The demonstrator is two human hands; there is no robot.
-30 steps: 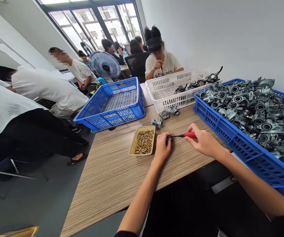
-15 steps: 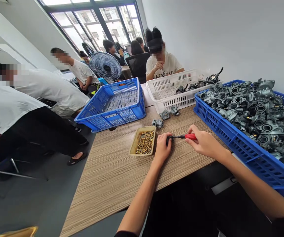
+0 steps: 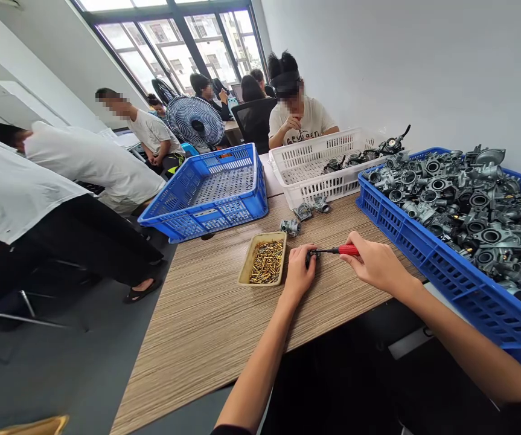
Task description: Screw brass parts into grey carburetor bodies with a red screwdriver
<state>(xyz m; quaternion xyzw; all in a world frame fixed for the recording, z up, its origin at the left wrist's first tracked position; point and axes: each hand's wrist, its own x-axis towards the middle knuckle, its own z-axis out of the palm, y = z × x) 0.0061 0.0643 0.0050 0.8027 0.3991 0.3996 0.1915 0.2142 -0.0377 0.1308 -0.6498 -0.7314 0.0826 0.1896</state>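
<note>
My left hand [image 3: 300, 269] is closed round a small dark metal part [image 3: 313, 256] on the wood-grain table [image 3: 197, 314], and its fingers cover much of that part. A red-handled screwdriver [image 3: 347, 249] is in my right hand [image 3: 375, 263], its shaft lying level and pointing left with the tip at the part. Just left of my left hand, a beige tray [image 3: 243, 273] holds many small brass pieces. Beyond the hands lie loose grey metal castings, one [image 3: 290, 227] near the tray and two others [image 3: 303, 211] further back.
A blue crate [image 3: 432, 260] heaped with metal castings stands at the right. Behind are a white crate [image 3: 305, 194] with several dark assemblies and another blue crate [image 3: 210, 220]. A person [image 3: 308, 118] sits across the table; others are at the left, near a fan [image 3: 195, 122].
Both hands, the part and the screwdriver look almost unchanged. The whole view has shifted very slightly. The bending person at the left has moved their head a little.
</note>
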